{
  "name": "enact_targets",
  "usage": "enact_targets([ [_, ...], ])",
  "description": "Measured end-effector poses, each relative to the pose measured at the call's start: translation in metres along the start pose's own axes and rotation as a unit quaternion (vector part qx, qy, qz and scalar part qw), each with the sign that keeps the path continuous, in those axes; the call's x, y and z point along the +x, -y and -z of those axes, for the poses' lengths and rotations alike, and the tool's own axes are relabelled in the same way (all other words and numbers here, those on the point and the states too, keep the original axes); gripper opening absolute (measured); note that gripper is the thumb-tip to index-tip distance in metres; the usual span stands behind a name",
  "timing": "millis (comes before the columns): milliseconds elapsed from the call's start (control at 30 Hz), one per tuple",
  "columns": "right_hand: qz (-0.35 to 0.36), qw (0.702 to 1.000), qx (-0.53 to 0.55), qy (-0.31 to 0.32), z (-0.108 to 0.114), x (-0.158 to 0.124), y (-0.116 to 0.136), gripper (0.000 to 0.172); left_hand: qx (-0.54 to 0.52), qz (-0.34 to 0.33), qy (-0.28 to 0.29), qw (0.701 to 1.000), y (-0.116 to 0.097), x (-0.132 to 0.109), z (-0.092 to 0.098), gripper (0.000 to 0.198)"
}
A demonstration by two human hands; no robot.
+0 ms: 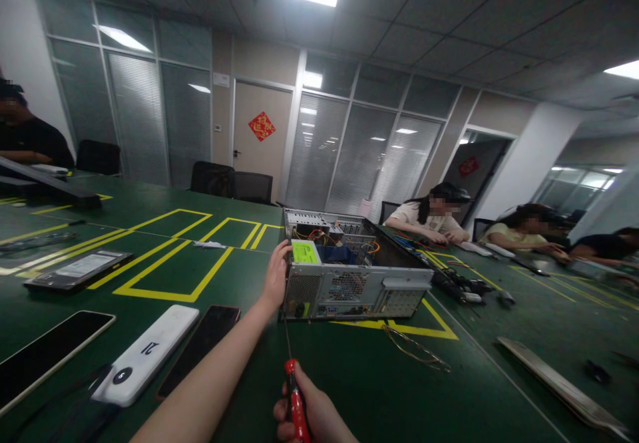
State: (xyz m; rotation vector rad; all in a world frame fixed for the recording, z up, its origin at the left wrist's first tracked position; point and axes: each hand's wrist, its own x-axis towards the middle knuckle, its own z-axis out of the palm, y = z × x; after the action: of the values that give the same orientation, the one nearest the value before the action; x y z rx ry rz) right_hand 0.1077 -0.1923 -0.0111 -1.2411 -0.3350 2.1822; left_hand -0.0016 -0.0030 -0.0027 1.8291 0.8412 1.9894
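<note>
An open desktop computer case [349, 283] lies on its side on the green table [379, 390], its rear panel facing me and cables showing inside. My left hand [276, 275] grips the case's left rear corner, fingers curled over the top edge by the green-labelled power supply [305, 252]. Close to the lower edge of the view, my right hand [312, 413] is closed around a red-handled screwdriver [295, 396]. Its thin shaft points up toward the bottom left of the rear panel.
A white power bank [147, 353] and two dark phones [202, 346] lie at the left, with a flat panel [80, 269] beyond. A metal side panel [562, 383] lies at the right. Yellow tape marks the table. Several people sit along the far right and at the far left.
</note>
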Motion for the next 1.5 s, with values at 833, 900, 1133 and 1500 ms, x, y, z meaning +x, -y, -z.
enact_targets([
  [833,-0.002,0.999,0.052,0.011,0.008,-0.006,0.003,0.058,0.008,0.011,0.003,1.000,-0.002,0.000,0.000,0.044],
  [900,0.021,0.998,0.063,-0.002,0.008,-0.003,0.000,0.055,0.011,0.008,0.001,1.000,-0.001,0.000,0.000,0.044],
  [1133,0.017,0.999,0.044,-0.005,0.009,-0.003,0.002,0.061,0.004,0.000,0.001,1.000,0.001,-0.001,0.000,0.043],
  [1500,0.028,0.998,0.056,-0.004,0.013,-0.009,0.001,0.038,0.001,0.010,0.003,1.000,-0.001,-0.001,0.000,0.044],
])
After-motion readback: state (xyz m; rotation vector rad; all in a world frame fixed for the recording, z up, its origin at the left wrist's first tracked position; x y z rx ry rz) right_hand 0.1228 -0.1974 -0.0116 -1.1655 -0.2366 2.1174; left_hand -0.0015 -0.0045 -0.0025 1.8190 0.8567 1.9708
